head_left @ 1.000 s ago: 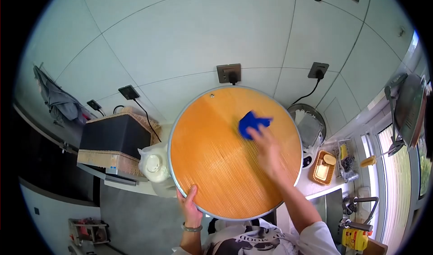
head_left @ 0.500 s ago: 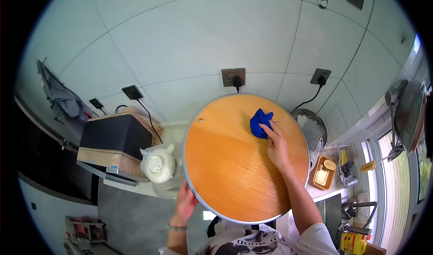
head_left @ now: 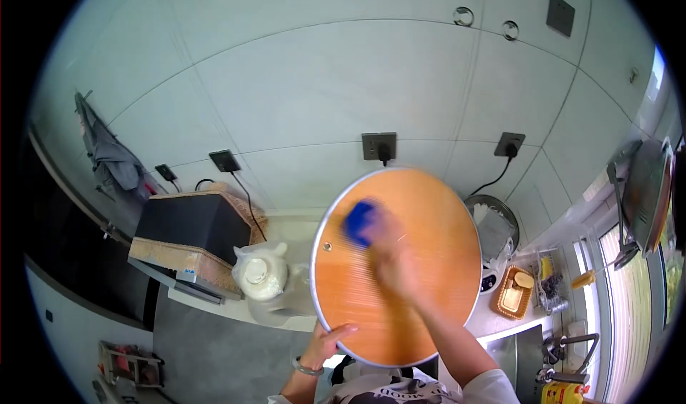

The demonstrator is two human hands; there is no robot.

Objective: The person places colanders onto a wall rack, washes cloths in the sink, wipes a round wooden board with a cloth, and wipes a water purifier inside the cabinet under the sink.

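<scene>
A round orange-brown wooden board (head_left: pixel 429 275) with a pale rim is held up before me, tilted, with a small metal fitting (head_left: pixel 327 247) near its left edge. My left hand (head_left: pixel 326 347) grips the lower left rim, its thumb lying on the face. Over the upper left of the face is my right hand (head_left: pixel 391 250), blurred by motion, with a blue cloth (head_left: pixel 359 223) under its fingers. The board hides the counter behind it.
A bagged white pot (head_left: pixel 261 274) stands left of the board, beside a dark box-shaped appliance (head_left: pixel 193 222). To the right are a round metal pan (head_left: pixel 493 225), a brown basket (head_left: pixel 513 292), a dish rack (head_left: pixel 549 279) and a faucet (head_left: pixel 575 340). Outlets line the wall.
The blue cloth and my right hand have moved left across the board. The board has turned, its metal fitting lower on the left side. My left hand has shifted its hold along the rim.
</scene>
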